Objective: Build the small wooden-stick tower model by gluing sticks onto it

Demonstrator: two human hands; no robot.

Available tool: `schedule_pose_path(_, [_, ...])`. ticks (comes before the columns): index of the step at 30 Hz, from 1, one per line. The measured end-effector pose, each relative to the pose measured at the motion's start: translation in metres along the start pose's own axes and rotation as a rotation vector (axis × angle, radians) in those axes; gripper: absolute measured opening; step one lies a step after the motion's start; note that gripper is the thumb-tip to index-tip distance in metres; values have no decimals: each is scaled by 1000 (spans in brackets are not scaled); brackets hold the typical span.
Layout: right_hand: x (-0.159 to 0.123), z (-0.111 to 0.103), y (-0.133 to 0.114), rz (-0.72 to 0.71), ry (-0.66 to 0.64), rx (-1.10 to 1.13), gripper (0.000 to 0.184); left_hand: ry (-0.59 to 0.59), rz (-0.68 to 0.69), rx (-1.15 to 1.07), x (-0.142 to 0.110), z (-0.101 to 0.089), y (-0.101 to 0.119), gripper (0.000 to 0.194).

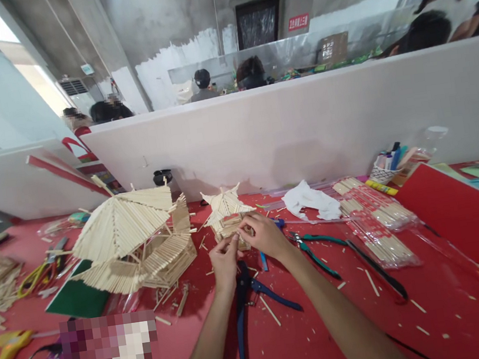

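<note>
My left hand (225, 260) and my right hand (265, 236) meet in front of a small pavilion model (225, 204) made of wooden sticks with a pointed roof. Both hands are closed in a pinch, fingertips nearly touching. Whatever lies between them is too small to make out. Behind the fingers, the lower part of the small model is partly hidden. Just below my left hand lies a dark blue-handled cutter (246, 288). To the left stands a larger stick pavilion (128, 231) with a wide tiered roof. Green-handled pliers (314, 252) rest right of my right hand.
Packs of wooden sticks (376, 219), a white cloth (311, 200) and a pen holder (384, 168) are on the right. Scissors (35, 278) and a yellow glue gun (11, 345) lie left. A white partition (325, 126) closes the back of the red table (307, 342).
</note>
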State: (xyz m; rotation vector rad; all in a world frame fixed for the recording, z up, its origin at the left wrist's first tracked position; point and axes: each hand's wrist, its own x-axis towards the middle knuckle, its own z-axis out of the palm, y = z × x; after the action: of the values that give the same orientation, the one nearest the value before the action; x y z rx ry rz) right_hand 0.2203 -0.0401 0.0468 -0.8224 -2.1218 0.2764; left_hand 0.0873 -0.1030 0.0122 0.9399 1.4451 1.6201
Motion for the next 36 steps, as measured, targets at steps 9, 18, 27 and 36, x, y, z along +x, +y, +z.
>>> schedule_pose_path(9, [-1, 1, 1, 15, -15, -25, 7, -1029, -14, 397, -9, -44, 29, 26])
schedule_pose_path(18, [-1, 0, 0, -1, -11, -24, 8, -355, -172, 20, 4, -30, 15, 35])
schedule_pose_path(27, [-1, 1, 1, -3, -7, -9, 10, -64, -502, -458, -8, -4, -1, 22])
schedule_pose_path(36, [-2, 3, 3, -2, -9, 1, 8, -63, -390, -584, -14, 4, 1, 46])
